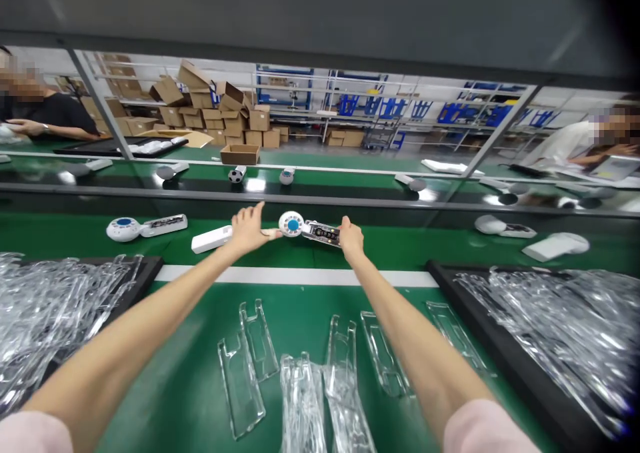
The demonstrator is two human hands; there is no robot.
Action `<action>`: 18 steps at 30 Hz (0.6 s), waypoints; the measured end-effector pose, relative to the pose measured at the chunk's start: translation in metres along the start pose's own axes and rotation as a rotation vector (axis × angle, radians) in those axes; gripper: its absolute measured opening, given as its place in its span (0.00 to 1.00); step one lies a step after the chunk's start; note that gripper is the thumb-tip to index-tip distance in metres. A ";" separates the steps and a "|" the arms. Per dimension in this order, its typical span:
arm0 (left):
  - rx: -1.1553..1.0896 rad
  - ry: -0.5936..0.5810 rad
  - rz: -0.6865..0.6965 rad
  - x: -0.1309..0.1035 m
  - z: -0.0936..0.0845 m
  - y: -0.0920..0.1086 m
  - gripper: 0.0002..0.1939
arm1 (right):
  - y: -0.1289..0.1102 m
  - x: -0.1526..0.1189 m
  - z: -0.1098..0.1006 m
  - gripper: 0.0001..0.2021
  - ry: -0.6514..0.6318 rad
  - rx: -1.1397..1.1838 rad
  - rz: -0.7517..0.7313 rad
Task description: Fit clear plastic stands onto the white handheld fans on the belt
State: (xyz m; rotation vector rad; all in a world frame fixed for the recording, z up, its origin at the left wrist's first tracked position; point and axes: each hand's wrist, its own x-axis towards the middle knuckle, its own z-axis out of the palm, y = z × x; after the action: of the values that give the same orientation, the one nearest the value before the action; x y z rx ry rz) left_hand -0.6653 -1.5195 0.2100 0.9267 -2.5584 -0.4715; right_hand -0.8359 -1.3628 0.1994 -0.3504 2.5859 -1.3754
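Gripping the device by its handle above the tabletop with the right hand, best kept off exposed innards; impossible to tell the grip of the left hand nearby.

Short, loose-looking sleeves of plain pale pink cloth on both arms, hands and wrists bare.

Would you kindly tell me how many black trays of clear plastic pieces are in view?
2: one tray on the near left and another tray on the near right, both partly cut off by the picture's edge.
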 end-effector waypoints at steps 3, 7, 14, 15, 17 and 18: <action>0.340 -0.210 -0.024 0.014 0.002 -0.044 0.42 | 0.006 -0.006 -0.027 0.13 -0.024 -0.231 -0.091; 0.385 -0.215 -0.021 0.016 0.002 -0.070 0.36 | 0.015 -0.069 -0.069 0.13 -0.176 -0.480 -0.230; -0.051 0.235 0.019 0.002 -0.042 -0.035 0.35 | 0.054 -0.186 -0.080 0.24 -0.386 -0.920 -0.300; -0.236 0.324 0.058 -0.002 -0.052 -0.020 0.37 | 0.058 -0.192 -0.074 0.28 -0.369 -0.872 -0.289; -0.591 0.458 0.122 -0.014 -0.071 0.013 0.41 | 0.064 -0.199 -0.064 0.33 -0.359 -0.711 -0.242; -0.761 0.508 0.129 -0.021 -0.079 0.028 0.41 | 0.066 -0.199 -0.061 0.34 -0.359 -0.608 -0.219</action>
State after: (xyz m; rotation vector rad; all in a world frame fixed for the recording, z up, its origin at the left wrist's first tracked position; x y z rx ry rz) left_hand -0.6296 -1.4994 0.2856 0.5032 -1.7404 -0.9369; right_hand -0.6708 -1.2202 0.1892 -0.8974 2.6381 -0.4657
